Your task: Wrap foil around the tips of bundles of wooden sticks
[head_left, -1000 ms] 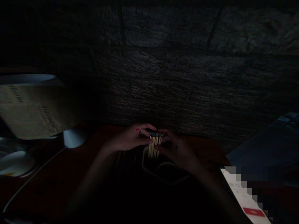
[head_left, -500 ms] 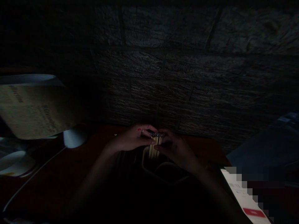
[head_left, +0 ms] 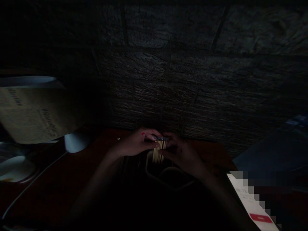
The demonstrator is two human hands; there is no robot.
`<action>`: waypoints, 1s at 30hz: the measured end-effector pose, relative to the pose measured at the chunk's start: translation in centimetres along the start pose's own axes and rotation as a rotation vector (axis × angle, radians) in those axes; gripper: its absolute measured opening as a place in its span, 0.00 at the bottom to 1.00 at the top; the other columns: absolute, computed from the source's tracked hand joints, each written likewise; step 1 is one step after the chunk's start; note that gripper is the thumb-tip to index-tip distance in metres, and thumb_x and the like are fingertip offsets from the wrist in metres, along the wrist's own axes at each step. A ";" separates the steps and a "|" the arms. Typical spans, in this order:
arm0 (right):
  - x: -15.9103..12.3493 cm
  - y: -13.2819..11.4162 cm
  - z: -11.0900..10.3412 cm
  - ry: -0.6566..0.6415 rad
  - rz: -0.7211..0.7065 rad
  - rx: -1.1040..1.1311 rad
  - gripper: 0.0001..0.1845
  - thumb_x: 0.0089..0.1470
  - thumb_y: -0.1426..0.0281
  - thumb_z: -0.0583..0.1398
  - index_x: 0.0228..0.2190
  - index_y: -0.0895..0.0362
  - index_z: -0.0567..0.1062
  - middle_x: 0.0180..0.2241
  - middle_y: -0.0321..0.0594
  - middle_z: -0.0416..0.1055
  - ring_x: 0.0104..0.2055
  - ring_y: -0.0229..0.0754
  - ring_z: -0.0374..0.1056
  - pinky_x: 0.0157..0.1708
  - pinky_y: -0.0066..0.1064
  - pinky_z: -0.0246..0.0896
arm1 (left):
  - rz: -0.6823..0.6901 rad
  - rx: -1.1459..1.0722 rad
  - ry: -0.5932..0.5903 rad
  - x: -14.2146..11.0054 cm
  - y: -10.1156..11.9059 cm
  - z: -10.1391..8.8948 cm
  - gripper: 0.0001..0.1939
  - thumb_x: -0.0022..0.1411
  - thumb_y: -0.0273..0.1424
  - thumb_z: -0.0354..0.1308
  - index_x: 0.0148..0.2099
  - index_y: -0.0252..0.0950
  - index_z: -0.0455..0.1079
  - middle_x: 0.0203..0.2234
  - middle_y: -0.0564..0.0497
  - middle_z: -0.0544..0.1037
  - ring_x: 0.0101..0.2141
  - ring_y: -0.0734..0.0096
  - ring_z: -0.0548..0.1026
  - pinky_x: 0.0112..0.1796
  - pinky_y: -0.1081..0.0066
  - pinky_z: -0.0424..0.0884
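Observation:
A bundle of thin, pale wooden sticks (head_left: 158,155) stands nearly upright between my two hands, with something dark and shiny across its top end. My left hand (head_left: 141,142) is closed on the bundle from the left, its thumb pressed on the front near the top. From the right, my right hand (head_left: 183,154) grips it too, thumb lower on the sticks. The fingers behind the bundle are mostly hidden. Below, an open container (head_left: 148,175) with a pale rim lies in deep shadow; the lower ends of the sticks are over its back left part.
A lamp with a print-covered shade (head_left: 36,114) and pale base (head_left: 75,143) stands left, its white cord (head_left: 36,179) crossing the wooden table (head_left: 96,144). A pale bowl (head_left: 16,168) sits at far left. A lit screen (head_left: 250,200) is at lower right. Behind rises a brick wall (head_left: 149,93).
Both hands keep their hold on the bundle of wooden sticks. The sticks have shifted very slightly to the left, and the view is a little darker.

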State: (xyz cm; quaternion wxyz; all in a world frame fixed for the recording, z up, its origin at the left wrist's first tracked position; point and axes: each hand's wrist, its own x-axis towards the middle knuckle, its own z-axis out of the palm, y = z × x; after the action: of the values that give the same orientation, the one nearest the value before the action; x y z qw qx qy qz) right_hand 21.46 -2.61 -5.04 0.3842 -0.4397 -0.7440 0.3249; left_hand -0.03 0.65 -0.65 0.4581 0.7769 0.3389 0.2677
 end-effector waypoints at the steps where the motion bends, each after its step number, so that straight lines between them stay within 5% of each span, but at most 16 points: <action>1: 0.0 0.0 0.0 -0.004 -0.001 0.012 0.30 0.52 0.68 0.67 0.55 0.49 0.66 0.38 0.36 0.80 0.40 0.44 0.77 0.42 0.40 0.71 | -0.001 0.000 0.001 0.0 0.0 0.0 0.15 0.60 0.29 0.62 0.50 0.33 0.72 0.43 0.46 0.81 0.45 0.66 0.79 0.47 0.66 0.73; 14: 0.1 -0.5 0.0 0.007 -0.005 -0.008 0.29 0.51 0.68 0.67 0.54 0.52 0.68 0.36 0.38 0.80 0.39 0.44 0.77 0.41 0.38 0.71 | -0.043 -0.127 -0.060 0.2 -0.4 -0.1 0.17 0.57 0.28 0.65 0.49 0.34 0.73 0.40 0.48 0.82 0.41 0.69 0.80 0.41 0.69 0.73; 30: 0.0 -0.2 -0.3 -0.034 -0.014 0.040 0.32 0.51 0.68 0.68 0.56 0.50 0.66 0.39 0.38 0.80 0.42 0.44 0.77 0.46 0.41 0.70 | -0.038 -0.099 0.001 0.7 0.0 0.6 0.09 0.58 0.28 0.65 0.41 0.32 0.76 0.38 0.48 0.83 0.40 0.69 0.80 0.43 0.71 0.73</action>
State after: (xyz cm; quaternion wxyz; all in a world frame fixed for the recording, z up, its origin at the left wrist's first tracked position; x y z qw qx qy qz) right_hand 21.64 -2.63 -4.73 0.3826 -0.4210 -0.7468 0.3445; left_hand 0.81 0.85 -0.85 0.5009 0.7467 0.3400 0.2757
